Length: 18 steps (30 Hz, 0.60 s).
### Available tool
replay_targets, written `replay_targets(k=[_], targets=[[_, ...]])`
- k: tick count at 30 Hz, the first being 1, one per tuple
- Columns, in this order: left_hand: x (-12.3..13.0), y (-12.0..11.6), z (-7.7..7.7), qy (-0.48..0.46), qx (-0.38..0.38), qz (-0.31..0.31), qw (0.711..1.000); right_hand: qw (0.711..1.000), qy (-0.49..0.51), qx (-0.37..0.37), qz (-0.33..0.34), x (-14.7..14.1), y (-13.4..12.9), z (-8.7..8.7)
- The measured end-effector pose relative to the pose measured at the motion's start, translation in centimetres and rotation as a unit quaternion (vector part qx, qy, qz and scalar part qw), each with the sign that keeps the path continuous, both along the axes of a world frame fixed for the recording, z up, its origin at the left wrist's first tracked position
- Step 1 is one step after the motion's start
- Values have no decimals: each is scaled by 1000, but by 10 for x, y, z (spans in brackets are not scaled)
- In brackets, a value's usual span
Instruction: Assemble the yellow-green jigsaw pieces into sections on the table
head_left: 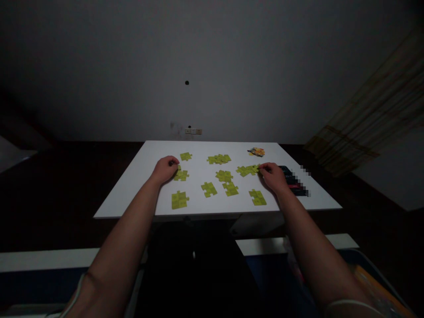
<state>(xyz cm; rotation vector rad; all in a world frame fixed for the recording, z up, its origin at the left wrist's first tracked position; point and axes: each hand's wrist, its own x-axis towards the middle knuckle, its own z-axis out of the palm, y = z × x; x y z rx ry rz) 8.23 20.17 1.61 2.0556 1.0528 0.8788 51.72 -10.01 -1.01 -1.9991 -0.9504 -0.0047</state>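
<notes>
Room: dim, with a grey wall behind, an outlet strip low on it and a patterned curtain at the right.
Surface: a white tabletop carrying scattered green puzzle pieces.
Left hand: the left hand has its fingers curled at the left green cluster; I cannot tell whether a piece is gripped.
Right hand: the right hand has its fingertips at the edge of the right green cluster; whether they pinch a piece, I cannot tell.
Middle: a far green heap, with a nearer green heap below it.
Near edge: a left front piece and a right front piece, well apart.
Far right: a small orange-and-dark pile.
Beside the right hand: a dark flat item, partly pixelated.
</notes>
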Motion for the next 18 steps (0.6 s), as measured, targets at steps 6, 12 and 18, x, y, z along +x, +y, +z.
replay_targets(k=[6, 12, 18], targets=[[0, 1, -1, 8, 0, -2, 1000, 1000, 3, -8, 3, -3, 0, 4], [-2, -2, 0, 14, 11, -19, 1000, 1000, -5, -22, 6, -6, -2, 7], [-3, -4, 2, 20, 22, -31, 999, 999, -18, -30, 6, -8, -4, 9]])
